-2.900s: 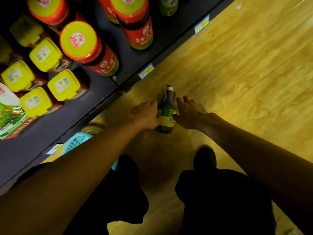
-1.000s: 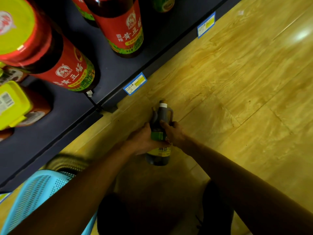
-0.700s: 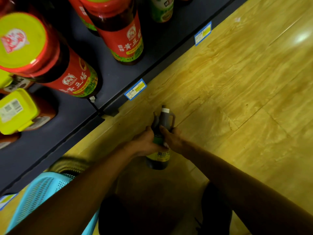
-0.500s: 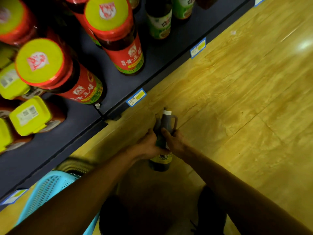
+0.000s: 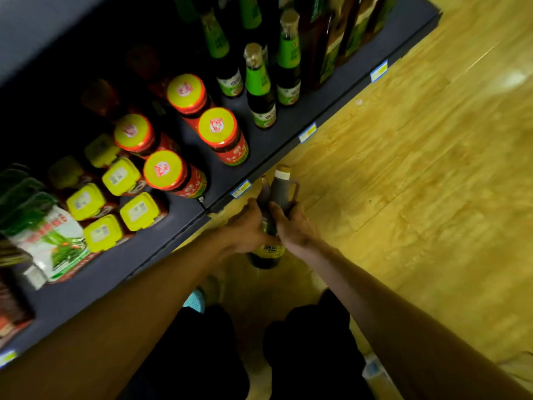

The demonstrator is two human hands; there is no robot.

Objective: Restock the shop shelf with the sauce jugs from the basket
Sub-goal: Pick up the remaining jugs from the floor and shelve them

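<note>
Both hands, the left hand (image 5: 248, 228) and right hand (image 5: 294, 226), clasp the dark sauce jug (image 5: 277, 203) between them just below the shelf (image 5: 259, 142) edge, where lifting carelessly could knock the red-labelled jars (image 5: 223, 135) beyond.

Bare shelf (image 5: 259, 145) front strip; jars (image 5: 220, 134) crowd behind.

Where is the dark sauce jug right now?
In the head view's middle, the sauce jug sits between both hands, over the wooden floor just before the shelf edge.
</note>
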